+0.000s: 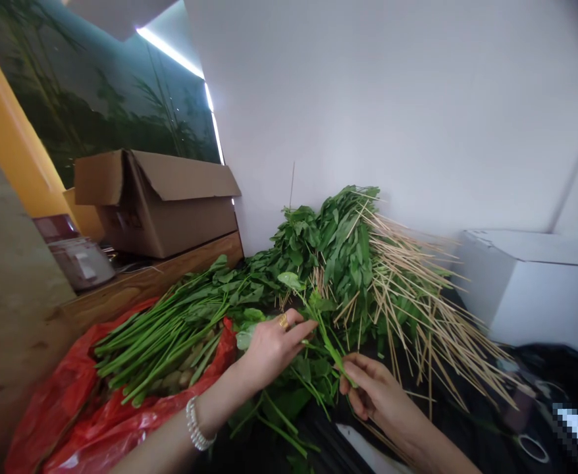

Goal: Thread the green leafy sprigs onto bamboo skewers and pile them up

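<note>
My left hand (274, 345), with a gold ring and a pearl bracelet, pinches the upper part of a leafy green stem (321, 329). The lower end of that same stem sits between the fingertips of my right hand (372, 392). Behind the hands lies a big heap of leafy greens threaded on bamboo skewers (407, 289), the sticks fanning out to the right. To the left, a bundle of long green stalks (165, 336) rests on a red plastic bag (96, 408).
An open cardboard box (160, 201) stands on a wooden ledge at the back left. A white box (536, 276) is at the right by the wall. Black plastic sheeting (555, 382) covers the surface under the greens.
</note>
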{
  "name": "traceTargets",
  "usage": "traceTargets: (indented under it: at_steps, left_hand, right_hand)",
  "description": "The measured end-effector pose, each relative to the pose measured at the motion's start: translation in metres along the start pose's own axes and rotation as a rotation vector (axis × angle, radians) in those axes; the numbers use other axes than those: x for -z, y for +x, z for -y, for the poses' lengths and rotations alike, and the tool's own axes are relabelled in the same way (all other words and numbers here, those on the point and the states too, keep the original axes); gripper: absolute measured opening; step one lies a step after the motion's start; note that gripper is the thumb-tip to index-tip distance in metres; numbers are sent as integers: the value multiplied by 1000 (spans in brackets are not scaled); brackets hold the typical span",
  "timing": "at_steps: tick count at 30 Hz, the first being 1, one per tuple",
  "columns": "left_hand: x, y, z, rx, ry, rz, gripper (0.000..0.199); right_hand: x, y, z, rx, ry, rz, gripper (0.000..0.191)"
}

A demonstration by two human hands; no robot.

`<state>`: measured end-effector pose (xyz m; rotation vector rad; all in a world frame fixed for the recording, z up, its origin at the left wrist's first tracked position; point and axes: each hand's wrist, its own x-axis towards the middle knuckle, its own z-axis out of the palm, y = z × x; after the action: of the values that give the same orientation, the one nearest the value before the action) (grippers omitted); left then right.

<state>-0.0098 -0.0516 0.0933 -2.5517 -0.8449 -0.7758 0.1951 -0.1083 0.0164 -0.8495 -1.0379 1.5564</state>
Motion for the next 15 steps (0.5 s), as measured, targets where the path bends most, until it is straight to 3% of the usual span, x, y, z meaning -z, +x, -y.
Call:
traceTargets:
  at_steps: [4, 10, 15]
  left_hand:
    - [0, 3, 2, -147, 138, 27, 41]
    - [6, 13, 4, -401, 239, 197, 25]
    - [3, 11, 5, -446, 228, 281, 14]
  right_hand:
    - [-2, -1, 3, -39, -26, 25, 41]
    - [0, -2, 7, -118, 59, 48, 38]
    - [3, -2, 5, -182, 153, 39, 33]
